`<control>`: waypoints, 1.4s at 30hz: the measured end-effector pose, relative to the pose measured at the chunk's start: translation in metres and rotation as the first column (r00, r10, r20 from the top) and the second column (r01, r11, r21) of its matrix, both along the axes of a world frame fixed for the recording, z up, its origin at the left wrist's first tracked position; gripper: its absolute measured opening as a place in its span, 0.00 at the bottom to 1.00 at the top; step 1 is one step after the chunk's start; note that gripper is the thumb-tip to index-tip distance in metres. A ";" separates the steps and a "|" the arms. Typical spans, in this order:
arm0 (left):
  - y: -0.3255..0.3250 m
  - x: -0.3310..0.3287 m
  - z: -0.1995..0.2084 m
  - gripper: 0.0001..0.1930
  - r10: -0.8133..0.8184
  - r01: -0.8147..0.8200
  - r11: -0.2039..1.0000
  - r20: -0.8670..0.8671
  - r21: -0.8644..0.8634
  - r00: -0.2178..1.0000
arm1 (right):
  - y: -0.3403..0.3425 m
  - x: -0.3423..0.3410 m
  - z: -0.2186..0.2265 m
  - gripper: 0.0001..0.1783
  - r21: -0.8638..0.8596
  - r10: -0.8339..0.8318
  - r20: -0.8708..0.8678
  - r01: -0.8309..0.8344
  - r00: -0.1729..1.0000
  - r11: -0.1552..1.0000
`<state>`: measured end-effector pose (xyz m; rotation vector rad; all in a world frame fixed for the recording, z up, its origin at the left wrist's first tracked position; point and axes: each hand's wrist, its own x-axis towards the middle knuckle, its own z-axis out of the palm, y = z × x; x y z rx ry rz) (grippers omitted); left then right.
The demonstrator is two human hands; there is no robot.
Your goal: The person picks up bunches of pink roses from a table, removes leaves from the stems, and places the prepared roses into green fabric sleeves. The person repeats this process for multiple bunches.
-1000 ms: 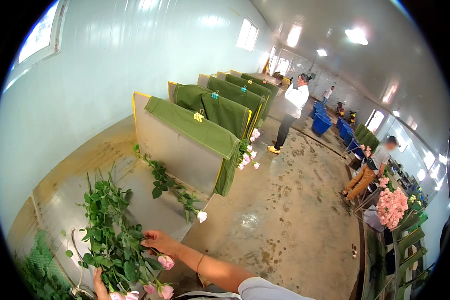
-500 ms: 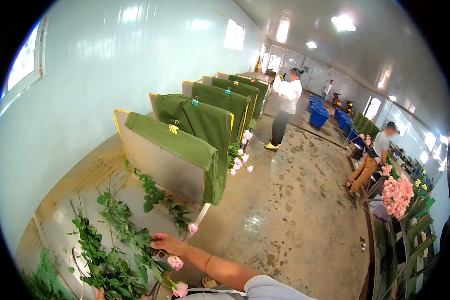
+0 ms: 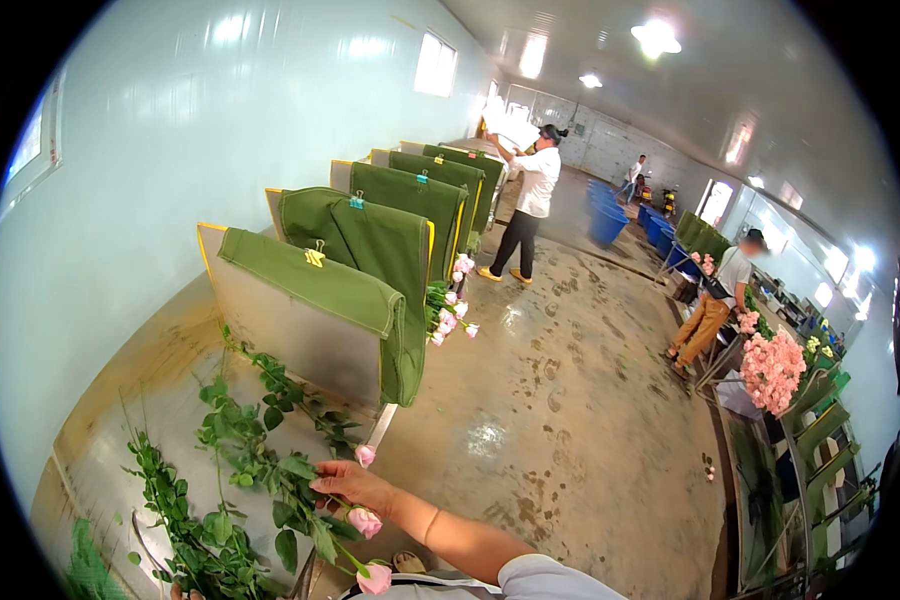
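Leafy rose stems lie over the metal table at the lower left. My right hand is closed around a rose stem close to its bloom, fingers partly behind leaves. Two pale pink roses, one near my wrist and one lower down, point toward the table edge. A third pink rose lies just beyond my hand. Of my left hand, only a bit shows at the bottom edge beneath a leafy bunch; its grip is hidden.
Green cloth-covered panels with clips stand in a row beyond the stems; pink roses stick out between them. A person in white stands farther back. Another person works at right near a large pink bouquet. Blue bins line the floor.
The view has swung slightly right, so the scene sits farther left. My right hand stays on the stem. The far person in white has turned and raised an arm toward the panels.
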<state>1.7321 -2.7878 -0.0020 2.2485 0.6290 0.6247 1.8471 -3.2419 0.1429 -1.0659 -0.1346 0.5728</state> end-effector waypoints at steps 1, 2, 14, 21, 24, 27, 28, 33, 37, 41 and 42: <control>-0.012 0.003 0.015 0.20 -0.017 0.007 0.985 0.054 0.172 0.998 | 0.000 -0.002 0.000 0.14 0.006 0.008 0.004 -0.008 1.000 1.000; -0.029 0.005 0.032 0.21 -0.036 0.035 0.999 0.023 0.013 0.999 | 0.000 -0.003 -0.001 0.15 0.011 0.019 0.009 -0.019 1.000 1.000; -0.221 0.051 0.122 0.29 -0.358 0.261 0.115 0.205 -0.958 0.911 | 0.054 -0.007 -0.003 0.26 0.083 0.114 0.009 -0.114 0.993 0.990; -0.227 0.060 0.124 0.22 -0.362 0.294 -0.161 0.333 -0.942 0.871 | 0.077 0.010 -0.040 0.23 -0.108 0.215 0.067 -0.207 0.974 0.972; -0.219 0.069 0.098 0.21 -0.374 0.051 -0.183 0.118 -0.982 0.920 | 0.075 0.024 -0.069 0.17 -0.230 0.185 0.003 -0.179 0.983 0.957; -0.197 0.075 0.079 0.23 -0.356 0.162 -0.219 0.234 -0.962 0.905 | 0.077 0.031 -0.086 0.15 -0.347 0.098 0.002 -0.091 0.995 0.933; -0.190 0.075 0.077 0.25 -0.332 0.176 -0.180 0.228 -0.968 0.915 | 0.076 0.034 -0.087 0.14 -0.225 0.091 -0.092 -0.110 0.992 0.968; -0.194 0.071 0.092 0.29 -0.324 0.110 -0.016 0.109 -0.994 0.940 | 0.085 0.045 -0.066 0.08 -0.142 0.155 -0.156 -0.177 0.976 0.974; -0.209 0.051 0.104 0.26 -0.444 -0.015 -0.111 0.036 -0.994 0.895 | 0.093 0.059 -0.063 0.11 -0.156 0.192 -0.160 -0.217 0.968 0.964; -0.188 0.045 0.121 0.19 -0.377 0.067 -0.100 0.100 -0.993 0.921 | 0.096 0.070 -0.092 0.15 -0.225 0.167 -0.131 -0.194 0.977 0.955; -0.175 0.044 0.131 0.19 -0.332 -0.001 -0.163 0.054 -0.987 0.942 | 0.095 0.071 -0.102 0.15 -0.277 0.165 -0.107 -0.188 0.981 0.942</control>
